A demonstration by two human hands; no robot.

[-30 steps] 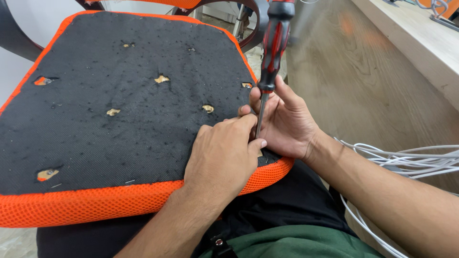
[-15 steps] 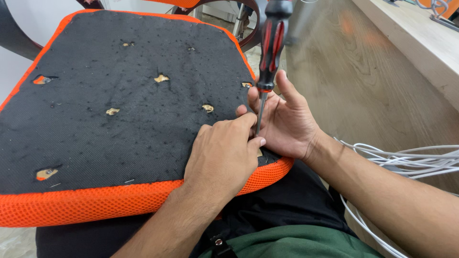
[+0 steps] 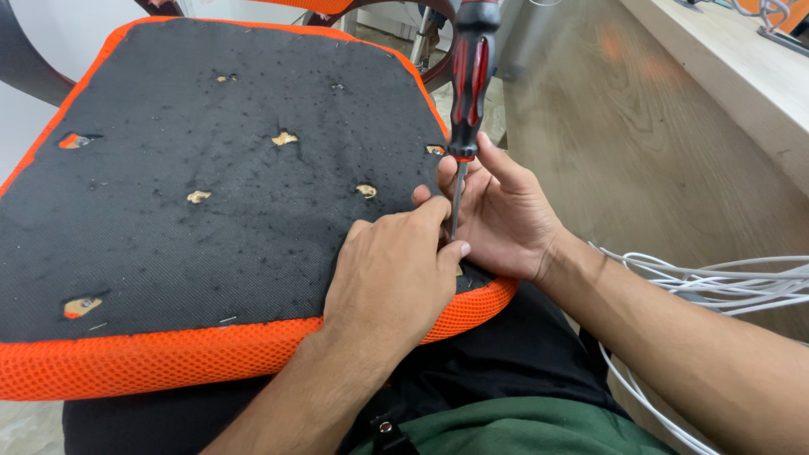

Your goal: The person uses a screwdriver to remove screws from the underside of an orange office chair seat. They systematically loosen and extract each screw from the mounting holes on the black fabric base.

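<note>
1. Grip: the right hand (image 3: 506,215) is closed loosely round the lower end of a red-and-black-handled screwdriver (image 3: 468,80), thumb and fingers pinching where the handle meets the thin steel shaft (image 3: 456,198). The tool stands nearly upright, tip down.
2. The left hand (image 3: 392,278) lies knuckles-up on the seat, fingertips curled in against the shaft near its tip. It presses or pinches something there; what, I cannot tell, since the fingers hide it.
3. Work spot: the near right corner of an upturned chair seat cushion, black fabric underside (image 3: 211,185) with an orange mesh edge (image 3: 168,358). The cushion rests across the person's lap.
4. The black fabric shows several small torn holes (image 3: 285,139) with pale material beneath, scattered well apart across the panel.
5. Handling, as a judgement: the screwdriver looks light and stiff; the moulded handle should give a firm, non-slip hold, best taken higher up for turning and low for steering the tip. The cushion looks padded and soft at the edge, firm-backed, bulky but not heavy; steady it with a flat palm near the corner.
6. Surroundings: a bundle of white cables (image 3: 725,282) lies on the wooden floor (image 3: 640,126) to the right, apart from both hands.
</note>
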